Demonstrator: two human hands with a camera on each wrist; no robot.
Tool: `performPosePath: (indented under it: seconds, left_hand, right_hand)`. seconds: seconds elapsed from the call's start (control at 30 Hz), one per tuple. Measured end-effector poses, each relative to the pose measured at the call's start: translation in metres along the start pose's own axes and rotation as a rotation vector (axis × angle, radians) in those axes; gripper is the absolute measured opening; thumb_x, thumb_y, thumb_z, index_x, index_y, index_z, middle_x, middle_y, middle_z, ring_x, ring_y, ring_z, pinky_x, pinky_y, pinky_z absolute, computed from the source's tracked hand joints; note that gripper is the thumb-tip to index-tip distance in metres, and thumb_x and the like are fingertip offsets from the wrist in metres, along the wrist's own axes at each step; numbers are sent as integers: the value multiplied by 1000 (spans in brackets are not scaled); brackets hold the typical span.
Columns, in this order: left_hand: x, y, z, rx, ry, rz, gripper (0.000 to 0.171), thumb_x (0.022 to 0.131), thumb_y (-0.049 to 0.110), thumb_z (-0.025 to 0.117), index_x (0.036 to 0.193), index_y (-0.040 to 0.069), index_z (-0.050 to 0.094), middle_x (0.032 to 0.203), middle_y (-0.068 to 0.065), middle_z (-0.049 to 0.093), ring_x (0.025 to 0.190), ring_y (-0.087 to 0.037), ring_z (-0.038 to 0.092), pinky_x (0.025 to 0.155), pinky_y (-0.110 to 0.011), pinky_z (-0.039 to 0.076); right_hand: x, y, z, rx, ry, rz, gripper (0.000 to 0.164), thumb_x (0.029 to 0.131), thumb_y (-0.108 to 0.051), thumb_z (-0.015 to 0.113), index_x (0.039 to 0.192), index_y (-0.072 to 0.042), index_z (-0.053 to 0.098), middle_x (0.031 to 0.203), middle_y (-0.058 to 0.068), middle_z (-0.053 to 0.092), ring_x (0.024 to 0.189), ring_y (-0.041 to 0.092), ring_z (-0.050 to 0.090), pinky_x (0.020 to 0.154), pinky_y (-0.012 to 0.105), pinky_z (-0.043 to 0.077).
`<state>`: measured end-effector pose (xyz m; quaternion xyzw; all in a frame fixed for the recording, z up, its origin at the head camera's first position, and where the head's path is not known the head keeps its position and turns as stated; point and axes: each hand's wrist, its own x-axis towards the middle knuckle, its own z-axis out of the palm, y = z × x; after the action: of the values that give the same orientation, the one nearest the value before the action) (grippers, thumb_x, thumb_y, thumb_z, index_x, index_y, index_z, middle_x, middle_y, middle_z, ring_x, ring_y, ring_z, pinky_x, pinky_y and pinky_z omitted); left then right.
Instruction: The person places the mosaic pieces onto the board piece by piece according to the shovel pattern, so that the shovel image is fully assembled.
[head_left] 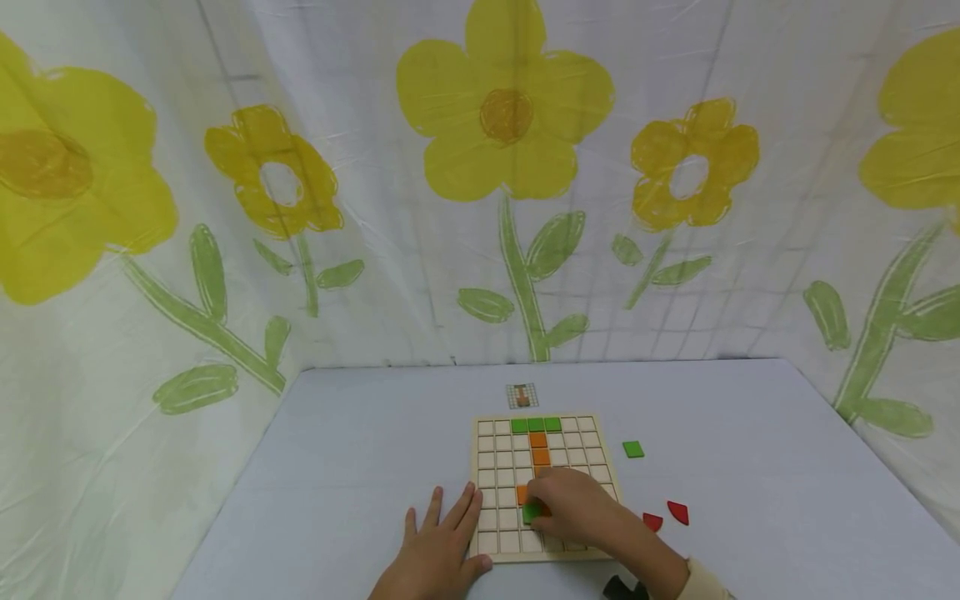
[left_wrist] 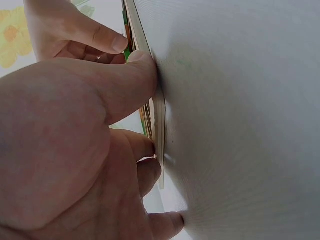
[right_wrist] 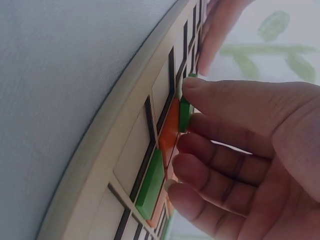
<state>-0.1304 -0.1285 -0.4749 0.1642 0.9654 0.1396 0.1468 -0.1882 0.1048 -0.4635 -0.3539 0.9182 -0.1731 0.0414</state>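
A wooden grid board [head_left: 487, 542] lies on the table. My right hand [head_left: 576, 504] reaches over its lower part and pinches a green square tile [right_wrist: 185, 112] between thumb and forefinger, at the board's surface. Beside that tile an orange tile [right_wrist: 170, 131] and another green tile [right_wrist: 150, 186] sit in cells. Three green tiles [head_left: 536, 425] fill part of the top row, with orange tiles [head_left: 540, 457] in a column below, partly hidden by the right hand. Fingers spread, my left hand [head_left: 438, 550] rests on the table and touches the board's left edge.
A small pattern card [head_left: 522, 396] lies behind the board. To the right are a loose green tile [head_left: 633, 449] and two red pieces [head_left: 678, 512]. A black object [head_left: 624, 588] is under the right forearm. A flowered curtain [head_left: 420, 275] hangs behind the table.
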Motion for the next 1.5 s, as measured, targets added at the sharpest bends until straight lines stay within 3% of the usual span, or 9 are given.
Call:
performPosePath:
  seconds: [0.43, 0.8, 1.0, 1.3, 1.5]
  left_hand:
    - [-1, 1, -1, 11, 3, 7, 86, 91, 55, 64, 157, 10, 33, 164, -8, 27, 143, -55, 19, 98, -82, 19]
    - [2, 1, 2, 30, -19, -14, 86, 91, 56, 64, 158, 12, 33, 164, -7, 26, 143, -54, 20, 98, -82, 19]
    - [0, 1, -2, 20, -17, -9, 86, 92, 56, 62, 158, 10, 32, 164, -8, 25, 144, -55, 18, 99, -82, 18]
    - [-1, 1, -3, 9, -9, 3, 86, 92, 55, 62, 158, 9, 31, 164, -9, 25, 143, -56, 18, 99, -82, 18]
    - [-1, 1, -2, 12, -6, 4, 86, 92, 56, 62, 158, 9, 31, 164, -9, 25, 143, -55, 18, 99, -82, 18]
  right_hand:
    - [2, -2, 3, 4, 1, 21, 27, 78, -18, 87, 74, -21, 61, 71, -14, 46, 63, 4, 41, 56, 22, 39]
    - [1, -4, 2, 42, -15, 49, 31, 78, -18, 87, 68, -23, 58, 67, -12, 43, 61, 5, 39, 54, 23, 34]
    - [0, -2, 2, 74, 19, 61, 28, 75, -20, 89, 66, -23, 63, 64, -14, 45, 60, 4, 40, 54, 23, 36]
    - [1, 2, 6, 108, 35, 55, 29, 74, -22, 90, 65, -23, 63, 67, -16, 46, 61, 3, 41, 54, 23, 38]
    - [-2, 7, 6, 97, 31, -4, 24, 77, -19, 88, 66, -22, 67, 69, -17, 45, 61, 1, 39, 55, 20, 38]
